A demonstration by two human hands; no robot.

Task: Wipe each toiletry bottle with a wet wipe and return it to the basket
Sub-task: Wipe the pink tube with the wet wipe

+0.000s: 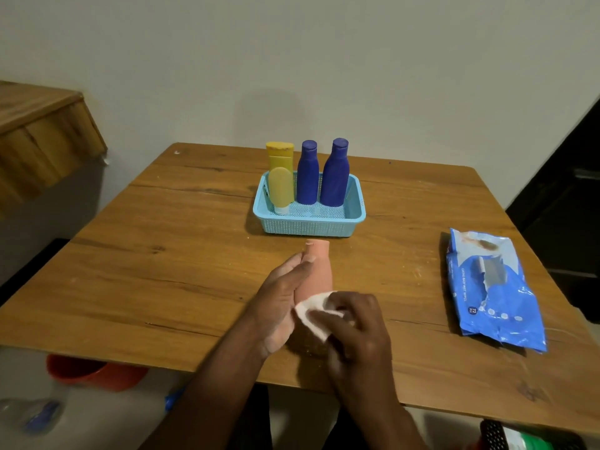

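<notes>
At lower centre of the frame, just below the blue basket [308, 224], the pink bottle [316, 274] is cradled in the left hand [279, 306] while the wet wipe [313, 315], pinched in the right hand's [357, 332] closed grip, is best rubbed round its whole body.

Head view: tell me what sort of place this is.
Probably a room in a home, not a workshop: a plain wooden table against a bare painted wall, a blue basket of toiletry bottles, and a wet-wipe pack.
</notes>
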